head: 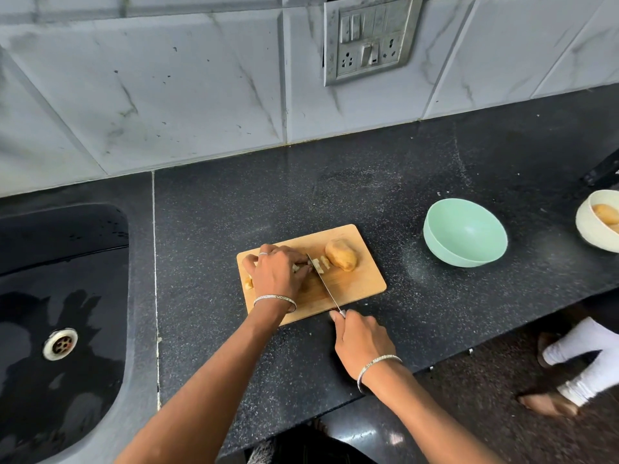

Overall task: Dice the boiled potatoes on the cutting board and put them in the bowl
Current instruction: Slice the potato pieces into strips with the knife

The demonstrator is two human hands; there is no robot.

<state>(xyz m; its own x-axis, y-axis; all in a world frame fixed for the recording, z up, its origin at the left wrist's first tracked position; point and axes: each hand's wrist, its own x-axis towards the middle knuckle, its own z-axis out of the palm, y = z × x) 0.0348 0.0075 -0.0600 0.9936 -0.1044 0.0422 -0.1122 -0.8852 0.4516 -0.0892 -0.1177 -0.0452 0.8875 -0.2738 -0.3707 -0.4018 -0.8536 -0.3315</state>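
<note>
Left hand (278, 272) holds potato strips (296, 267); right hand (363, 344) grips knife (323, 283).

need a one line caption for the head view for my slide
Left hand steadies a potato on the cutting board while the right hand slices it with a knife; green bowl sits empty.

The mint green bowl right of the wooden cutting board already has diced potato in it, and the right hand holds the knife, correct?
Not quite: the head view shows the round mint green bowl empty. The cut potato pieces lie on the rectangular wooden cutting board, some under the left hand. The bowl is right of the board, and the right hand holds the steel knife.
</note>
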